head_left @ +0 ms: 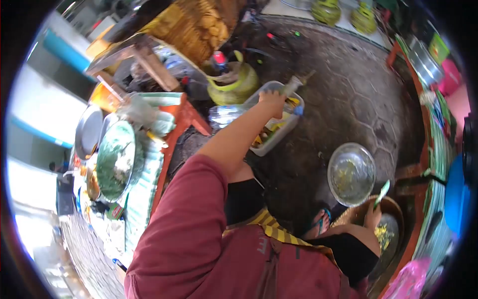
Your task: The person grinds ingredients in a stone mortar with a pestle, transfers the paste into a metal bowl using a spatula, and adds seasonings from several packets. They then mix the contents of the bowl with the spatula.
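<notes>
My left hand (273,102) reaches out over a pale plastic tub (280,133) holding yellow and green scraps. Its fingers are curled at one end of a pale, long thing with a thin brownish stem (293,86), blurred, whose kind I cannot make out. Low on the right, my right hand (372,217) is closed round a slim pale-green thing (382,193) that looks like a knife, pointing upward. Below that hand, yellow chopped bits (383,236) lie in a dark round pan inside a woven basket (394,205). A metal bowl (351,174) with wet yellowish contents stands just beyond.
Left is a table with a green plate of white food (117,160). A green gas cylinder (235,85) stands behind the tub, near a clear plastic bottle (225,115). Two more cylinders (326,12) are at the back. An orange-edged bench (417,219) borders the right.
</notes>
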Motion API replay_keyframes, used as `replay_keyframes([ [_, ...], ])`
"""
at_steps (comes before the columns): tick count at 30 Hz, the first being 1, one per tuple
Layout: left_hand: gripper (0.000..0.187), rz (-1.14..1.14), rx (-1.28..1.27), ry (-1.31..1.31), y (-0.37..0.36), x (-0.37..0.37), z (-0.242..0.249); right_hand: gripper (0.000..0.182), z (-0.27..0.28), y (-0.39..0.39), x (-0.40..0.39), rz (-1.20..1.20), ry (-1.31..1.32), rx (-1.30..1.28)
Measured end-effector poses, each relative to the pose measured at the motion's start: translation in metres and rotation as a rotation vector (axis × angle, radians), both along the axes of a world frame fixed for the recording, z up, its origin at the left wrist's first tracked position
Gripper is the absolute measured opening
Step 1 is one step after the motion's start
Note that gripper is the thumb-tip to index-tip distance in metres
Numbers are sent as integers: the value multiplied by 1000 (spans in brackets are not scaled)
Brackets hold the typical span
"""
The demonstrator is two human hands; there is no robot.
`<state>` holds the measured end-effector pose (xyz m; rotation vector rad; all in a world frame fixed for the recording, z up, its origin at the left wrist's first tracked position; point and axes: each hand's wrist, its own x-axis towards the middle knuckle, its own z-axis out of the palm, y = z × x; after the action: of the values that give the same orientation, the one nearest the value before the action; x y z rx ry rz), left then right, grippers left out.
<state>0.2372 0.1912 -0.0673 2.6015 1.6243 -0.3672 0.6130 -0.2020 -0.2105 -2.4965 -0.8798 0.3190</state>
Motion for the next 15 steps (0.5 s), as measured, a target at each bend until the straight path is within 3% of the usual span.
replay_keyframes([
  [1, 93, -103, -151, 161, 10, -24, -6, 40, -14, -21, -3, -14, -28, -49],
  [4, 102, -124, -233, 84, 6, -78, -11, 39, -41, -1, -4, 14, -28, -48],
  [9, 94, -86, -125, -58, -17, -124, 6, 38, -68, 29, -22, 98, 113, 107],
  [11, 86, -48, 229, -121, -33, -151, 24, 38, -76, 42, -24, 131, 168, 159],
  [15, 74, 170, 588, -473, -60, -193, 80, 37, -90, 76, -36, 202, 294, 261],
])
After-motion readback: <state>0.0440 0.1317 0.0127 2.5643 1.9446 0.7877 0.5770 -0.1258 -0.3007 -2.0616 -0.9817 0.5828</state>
